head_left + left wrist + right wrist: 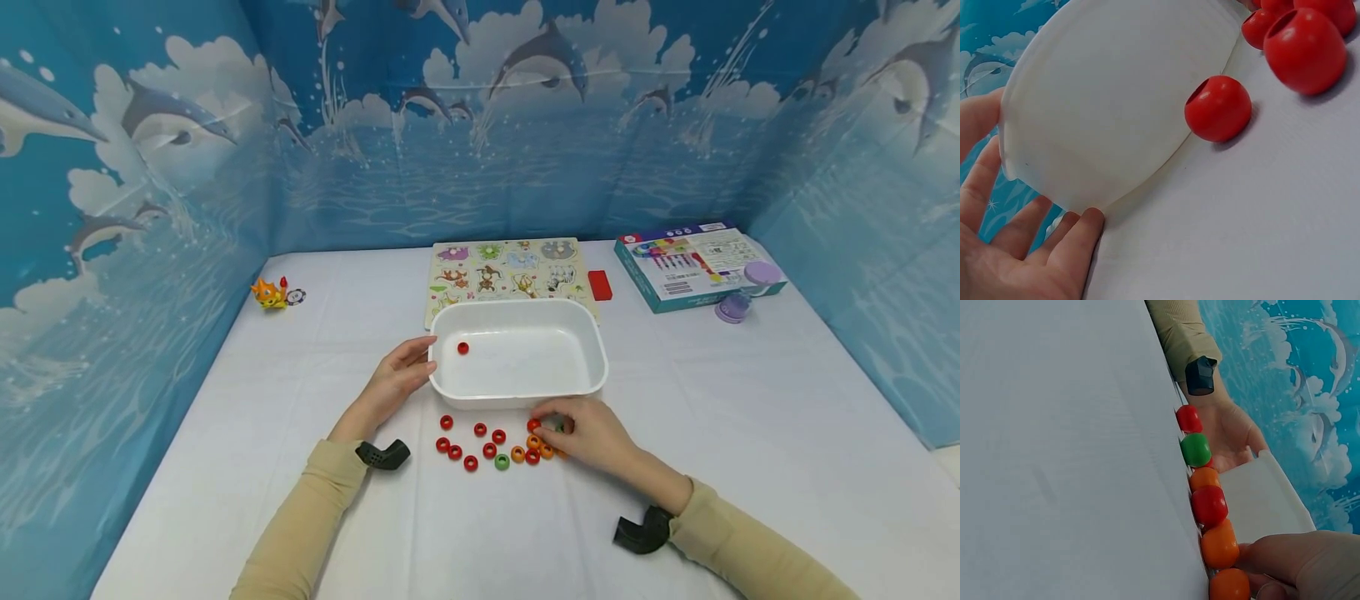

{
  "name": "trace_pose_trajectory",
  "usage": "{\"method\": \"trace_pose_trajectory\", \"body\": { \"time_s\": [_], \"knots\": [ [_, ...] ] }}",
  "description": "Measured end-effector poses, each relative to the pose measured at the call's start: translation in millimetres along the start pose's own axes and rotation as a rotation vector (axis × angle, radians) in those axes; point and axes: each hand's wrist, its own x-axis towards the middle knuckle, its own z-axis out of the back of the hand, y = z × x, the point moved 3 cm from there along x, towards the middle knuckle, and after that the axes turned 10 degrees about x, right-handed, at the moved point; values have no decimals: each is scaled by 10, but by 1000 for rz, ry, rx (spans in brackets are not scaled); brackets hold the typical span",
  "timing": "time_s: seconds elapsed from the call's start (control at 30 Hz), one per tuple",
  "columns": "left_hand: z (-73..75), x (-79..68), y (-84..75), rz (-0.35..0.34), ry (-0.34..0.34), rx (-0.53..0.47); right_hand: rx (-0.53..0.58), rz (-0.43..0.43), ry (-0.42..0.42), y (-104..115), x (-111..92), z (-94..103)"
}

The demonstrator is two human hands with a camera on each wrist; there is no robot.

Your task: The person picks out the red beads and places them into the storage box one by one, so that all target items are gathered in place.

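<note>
Dolphin-print curtains are walling in a table.
Their blue print is filling the frame's left, top and right; white cloth is covering the table below.

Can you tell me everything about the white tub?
The white tub looks like smooth plastic: a shallow rectangle with rounded corners and a rim. It sits open side up on the white cloth, in front of the animal puzzle. One red bead lies inside, toward the left end; the left hand touches that end.
</note>
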Motion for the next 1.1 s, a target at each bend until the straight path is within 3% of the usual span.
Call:
{"method": "trace_pose_trajectory", "body": {
  "time_s": [0.27, 0.47, 0.6, 0.73, 0.93, 1.1],
  "knots": [
    [1, 8, 10, 9, 3, -20, 29, -17, -29, 116, -35, 32],
    [16, 5, 23, 14, -1, -17, 47, 55, 142, 433, 72, 221],
    [18, 6, 29, 16, -4, -16, 104, 153, 228, 666, 380, 421],
    [29, 4, 26, 16, -6, -14, 217, 197, 287, 753, 852, 520],
    [29, 24, 32, 10, -2, -23, 334, 81, 390, 560, 1539, 396],
    [21, 25, 38, 7, 0, -50, 247, -12, 480, 285, 1844, 150]
  ]
}}
